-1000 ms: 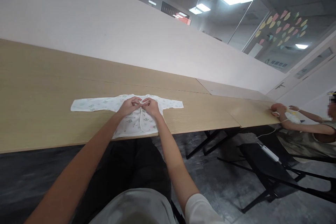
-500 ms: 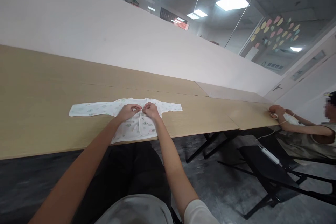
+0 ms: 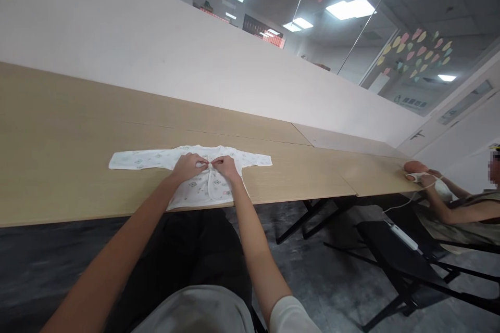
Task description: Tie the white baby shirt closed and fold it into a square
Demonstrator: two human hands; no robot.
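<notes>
A small white baby shirt (image 3: 187, 195) with a faint printed pattern lies spread on the table, its neckline toward the wall and both long sleeves stretched sideways. My left hand (image 3: 189, 167) pinches the cloth at the front opening, below the neckline. Right beside it, my right hand (image 3: 227, 167) pinches the other side of the same opening. The fingertips of both hands nearly meet there, and a small pale spot shows between them, too small to make out. Below the hands the front edge of the shirt curves down to the hem, near the table edge.
The long wooden table (image 3: 58, 166) runs along a white half wall (image 3: 156, 57) with glass above. At the far right another person (image 3: 461, 205) handles a white item near a brownish-orange round object (image 3: 415, 167). A black folding chair (image 3: 390, 250) holds a white power strip (image 3: 404, 238).
My hands have come slightly closer together at the shirt's opening, still pinching. The view has shifted a little. The person at the right has moved their arms and the white item.
</notes>
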